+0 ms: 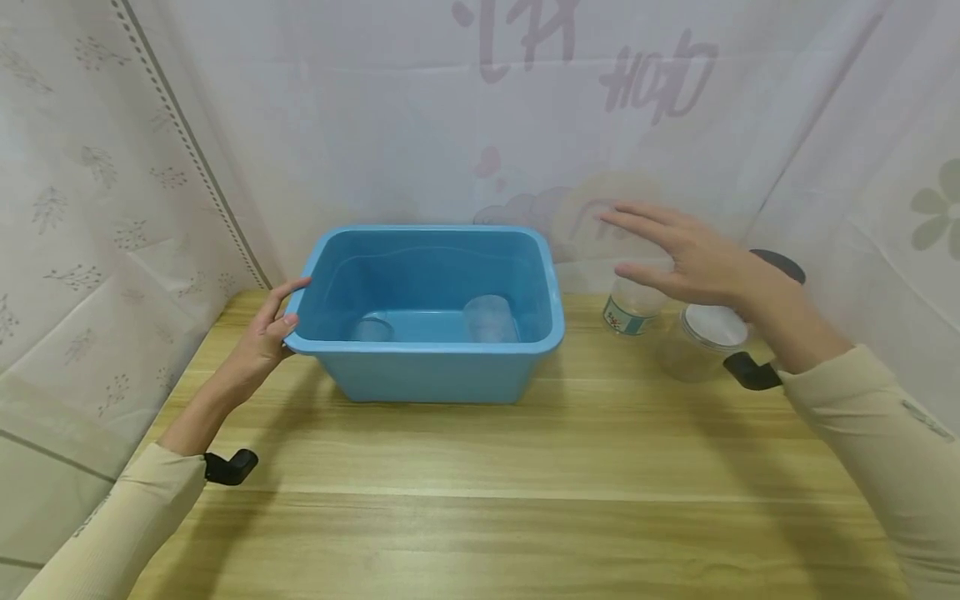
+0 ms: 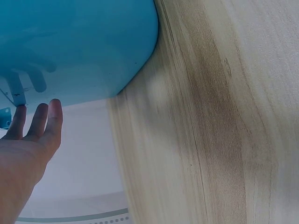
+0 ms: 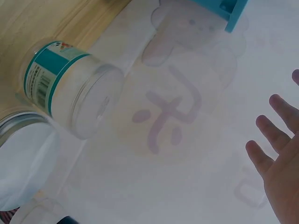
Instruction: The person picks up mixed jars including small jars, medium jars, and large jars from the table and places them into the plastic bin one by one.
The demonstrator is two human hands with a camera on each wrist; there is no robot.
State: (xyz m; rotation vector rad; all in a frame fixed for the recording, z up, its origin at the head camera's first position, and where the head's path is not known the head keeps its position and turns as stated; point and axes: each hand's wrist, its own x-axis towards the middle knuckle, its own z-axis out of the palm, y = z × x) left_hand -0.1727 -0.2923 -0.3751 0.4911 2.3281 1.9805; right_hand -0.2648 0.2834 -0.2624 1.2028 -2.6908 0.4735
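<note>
My left hand (image 1: 266, 337) holds the left rim of a blue plastic tub (image 1: 431, 375), thumb on the rim and other fingers below its edge. In the left wrist view, those fingers (image 2: 53, 116) reach up against the tub's outer wall. Two clear containers lie inside: one at the right (image 1: 489, 319), another partly hidden by the front wall (image 1: 372, 330). My right hand (image 1: 693, 258) hovers with fingers extended above a clear jar with a teal-and-white label (image 1: 628, 318) and holds nothing. Beside that jar stands a clear jar with a silver-rimmed white lid (image 1: 697, 346).
Behind my right wrist shows a black lid (image 1: 780, 264); what it covers is mostly hidden. The wood-grain table (image 1: 480, 500) extends in front of the tub. Printed pale curtains (image 1: 360, 117) hang close behind the table and at both sides.
</note>
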